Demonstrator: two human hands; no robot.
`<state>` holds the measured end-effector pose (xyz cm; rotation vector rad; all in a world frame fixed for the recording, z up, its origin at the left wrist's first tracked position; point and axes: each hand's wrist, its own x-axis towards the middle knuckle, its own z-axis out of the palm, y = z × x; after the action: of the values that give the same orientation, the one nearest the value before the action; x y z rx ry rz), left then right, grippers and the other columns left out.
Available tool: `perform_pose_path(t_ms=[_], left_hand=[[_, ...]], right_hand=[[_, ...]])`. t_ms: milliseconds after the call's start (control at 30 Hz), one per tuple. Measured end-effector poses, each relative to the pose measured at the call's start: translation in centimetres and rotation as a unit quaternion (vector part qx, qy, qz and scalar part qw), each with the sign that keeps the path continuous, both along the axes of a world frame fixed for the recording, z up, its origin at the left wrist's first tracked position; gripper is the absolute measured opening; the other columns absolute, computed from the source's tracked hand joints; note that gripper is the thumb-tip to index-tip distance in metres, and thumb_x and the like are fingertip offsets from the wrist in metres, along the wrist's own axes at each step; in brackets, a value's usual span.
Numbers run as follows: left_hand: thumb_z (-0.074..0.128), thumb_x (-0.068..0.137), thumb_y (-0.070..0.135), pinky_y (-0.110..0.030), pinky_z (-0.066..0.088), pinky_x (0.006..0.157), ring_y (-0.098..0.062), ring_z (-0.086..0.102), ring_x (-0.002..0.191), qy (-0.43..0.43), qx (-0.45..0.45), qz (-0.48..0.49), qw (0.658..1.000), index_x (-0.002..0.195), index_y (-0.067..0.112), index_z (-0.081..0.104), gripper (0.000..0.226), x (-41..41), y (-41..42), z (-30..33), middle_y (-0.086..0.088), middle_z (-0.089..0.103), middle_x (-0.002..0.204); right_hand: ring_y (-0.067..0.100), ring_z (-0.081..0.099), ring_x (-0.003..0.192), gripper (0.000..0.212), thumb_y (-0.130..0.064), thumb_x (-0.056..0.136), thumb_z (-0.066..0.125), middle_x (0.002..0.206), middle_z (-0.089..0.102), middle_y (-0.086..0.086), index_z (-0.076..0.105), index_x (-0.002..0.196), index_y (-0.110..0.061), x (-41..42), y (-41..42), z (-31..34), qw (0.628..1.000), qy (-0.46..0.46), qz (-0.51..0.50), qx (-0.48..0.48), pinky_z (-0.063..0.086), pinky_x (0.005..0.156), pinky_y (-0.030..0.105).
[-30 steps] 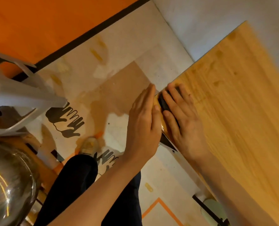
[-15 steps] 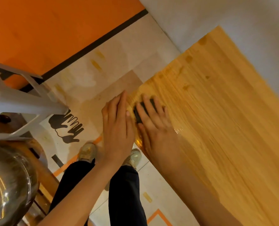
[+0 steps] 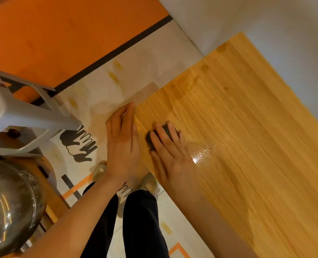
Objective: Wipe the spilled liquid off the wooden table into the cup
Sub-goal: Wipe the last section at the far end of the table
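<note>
A dark wiping object (image 3: 165,129) is mostly covered by the right hand (image 3: 170,155). Any cup is concealed behind the left hand (image 3: 122,144). The bench (image 3: 247,136) is cut off at the right edge, and the metal bowl (image 3: 11,205) at the left.

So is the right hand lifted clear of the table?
No, the right hand lies flat on the wooden table, its fingers pressing a dark wiper.

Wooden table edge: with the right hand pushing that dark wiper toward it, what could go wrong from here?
1. No cup shows; the left hand covers the light wooden table edge, so pushed liquid may fall to the floor.
2. The glossy wet streak lies beside the right hand, away from the edge, and may get missed.
3. The small dark wiper sits mostly under the fingers, so it could slip.
</note>
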<state>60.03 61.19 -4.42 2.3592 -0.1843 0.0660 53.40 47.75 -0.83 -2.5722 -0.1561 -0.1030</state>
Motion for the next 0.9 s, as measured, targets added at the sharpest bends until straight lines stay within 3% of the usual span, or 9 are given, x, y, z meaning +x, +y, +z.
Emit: perform_pose_path(t_ms=[100, 233, 300, 400, 500, 633, 700, 767, 900], left_hand=[[0.035, 0.108, 0.013, -0.012, 0.024, 0.113, -0.026, 0.037, 0.133, -0.010, -0.003, 0.002, 1.000, 0.152, 0.001, 0.038, 0.046, 0.0, 0.0, 0.1, -0.020, 0.043, 0.148], [0.036, 0.107, 0.010, -0.006, 0.017, 0.112, -0.024, 0.034, 0.132, -0.010, -0.014, 0.008, 1.000, 0.151, 0.000, 0.040, 0.046, 0.0, -0.2, 0.5, -0.021, 0.044, 0.146], [0.034, 0.107, 0.012, -0.005, 0.014, 0.112, -0.023, 0.034, 0.132, -0.009, -0.020, 0.008, 1.000, 0.151, 0.001, 0.040, 0.046, -0.1, -0.2, 0.7, -0.019, 0.043, 0.147], [0.032, 0.107, 0.014, -0.006, 0.014, 0.112, -0.022, 0.034, 0.134, -0.004, -0.028, 0.003, 1.000, 0.152, 0.003, 0.039, 0.047, 0.1, -0.2, 0.8, -0.018, 0.042, 0.148], [0.031, 0.107, 0.016, -0.014, 0.013, 0.120, -0.024, 0.030, 0.141, 0.014, -0.004, 0.000, 1.000, 0.154, 0.004, 0.037, 0.049, 0.1, -0.1, 1.0, -0.013, 0.039, 0.152], [0.028, 0.108, 0.022, -0.032, -0.003, 0.128, -0.029, 0.016, 0.154, -0.002, 0.107, -0.026, 0.994, 0.156, 0.004, 0.034, 0.052, 0.5, 0.3, 1.9, -0.010, 0.037, 0.161], [0.028, 0.108, 0.027, -0.037, -0.005, 0.129, -0.029, 0.008, 0.158, 0.003, 0.150, -0.061, 0.987, 0.159, 0.004, 0.026, 0.055, 0.6, -0.1, 2.4, -0.010, 0.025, 0.167], [0.027, 0.108, 0.031, -0.041, -0.002, 0.129, -0.029, 0.005, 0.159, 0.022, 0.174, -0.079, 0.981, 0.160, 0.002, 0.020, 0.059, 0.6, -0.9, 2.7, -0.014, 0.015, 0.169], [0.033, 0.108, 0.033, -0.042, 0.004, 0.129, -0.033, 0.016, 0.156, 0.024, 0.207, -0.088, 0.974, 0.158, -0.003, 0.022, 0.063, 0.3, -1.4, 2.5, -0.022, 0.020, 0.166]], right_hand=[[0.023, 0.023, 0.148, 0.043, -0.025, 0.102, 0.046, 0.153, 0.038, 0.005, 0.044, 0.143, -0.012, 2.1, -4.2, 0.0, 0.998, 0.009, 0.056, -0.014, 0.021, 0.121, 0.047], [0.022, 0.019, 0.148, 0.041, -0.020, 0.101, 0.051, 0.152, 0.039, 0.003, 0.049, 0.141, -0.012, 6.7, -8.5, 0.2, 0.977, 0.009, -0.199, 0.078, 0.014, 0.122, 0.047], [0.023, 0.020, 0.148, 0.039, -0.017, 0.099, 0.054, 0.150, 0.042, 0.006, 0.052, 0.137, -0.010, 7.1, -6.1, 0.1, 0.965, 0.002, -0.242, 0.106, 0.013, 0.122, 0.048], [0.025, 0.026, 0.146, 0.038, -0.014, 0.097, 0.059, 0.147, 0.046, 0.010, 0.055, 0.134, -0.007, 5.6, -0.8, -0.3, 0.995, -0.024, -0.070, 0.073, 0.018, 0.122, 0.046], [0.025, 0.032, 0.143, 0.037, -0.017, 0.098, 0.058, 0.144, 0.049, 0.011, 0.056, 0.133, -0.005, 6.7, -2.3, -0.6, 0.998, -0.038, 0.049, 0.031, 0.025, 0.120, 0.045], [0.024, 0.023, 0.147, 0.040, -0.023, 0.102, 0.048, 0.150, 0.043, 0.007, 0.051, 0.140, -0.010, 11.1, -7.9, 0.3, 0.994, 0.014, -0.099, 0.043, 0.021, 0.119, 0.051], [0.022, 0.019, 0.148, 0.040, -0.022, 0.103, 0.048, 0.152, 0.041, 0.004, 0.049, 0.141, -0.013, 11.7, -7.6, 0.8, 0.988, 0.028, -0.142, 0.055, 0.017, 0.120, 0.050], [0.022, 0.019, 0.149, 0.039, -0.020, 0.102, 0.049, 0.151, 0.042, 0.005, 0.050, 0.140, -0.011, 11.3, -5.6, 1.0, 0.997, 0.042, -0.053, 0.046, 0.017, 0.120, 0.051], [0.024, 0.031, 0.144, 0.036, -0.016, 0.101, 0.047, 0.142, 0.052, 0.008, 0.055, 0.135, -0.006, 12.3, -5.4, 1.7, 0.985, 0.061, 0.162, -0.009, 0.022, 0.121, 0.044]])
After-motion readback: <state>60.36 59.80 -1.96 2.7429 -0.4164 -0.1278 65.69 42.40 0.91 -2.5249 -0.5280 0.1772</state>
